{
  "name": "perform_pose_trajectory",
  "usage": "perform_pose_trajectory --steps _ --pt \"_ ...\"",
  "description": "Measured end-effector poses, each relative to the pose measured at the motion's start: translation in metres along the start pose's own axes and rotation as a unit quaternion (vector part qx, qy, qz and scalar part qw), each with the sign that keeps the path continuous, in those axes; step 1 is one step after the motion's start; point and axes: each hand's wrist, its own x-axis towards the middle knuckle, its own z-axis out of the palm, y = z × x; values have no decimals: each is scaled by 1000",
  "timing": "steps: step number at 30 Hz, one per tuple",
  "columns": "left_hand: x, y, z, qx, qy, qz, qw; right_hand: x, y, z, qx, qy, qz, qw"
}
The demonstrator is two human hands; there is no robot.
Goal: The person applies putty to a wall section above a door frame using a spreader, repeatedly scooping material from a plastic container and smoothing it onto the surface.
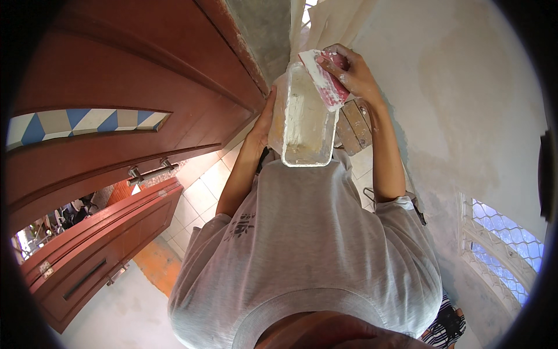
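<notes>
My left hand [266, 116] grips the left side of a rectangular translucent plastic container [303, 142], which is coated inside with white paste. My right hand [359, 78] holds a flat pink scraper [331, 92] smeared with white paste over the container's upper right part, with my thumb on its face and my other fingers curled over the top. Whether the scraper touches the rim is hard to tell. Below the container is my grey T-shirt.
A brown wooden door [128, 70] fills the upper left, another door panel [104, 250] below it. A pale patched wall [447, 104] is at right, with a grilled window [500, 238]. A slatted wooden piece [356, 129] stands on the tiled floor [197, 192] behind the container.
</notes>
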Motion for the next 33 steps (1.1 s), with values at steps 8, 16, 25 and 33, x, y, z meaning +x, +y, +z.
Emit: perform_pose_trajectory --steps 8,16,25,33 --pt "-1 2 1 -13 -1 2 1000 -6 -4 0 19 -25 -22 999" --pt "-5 -4 -4 95 21 10 995 10 -1 14 45 70 1 997" --pt "1 -25 -6 35 -7 -8 999 14 -16 23 32 270 -37 962" --pt "-13 -13 11 56 19 14 998 10 -31 35 21 323 -29 946"
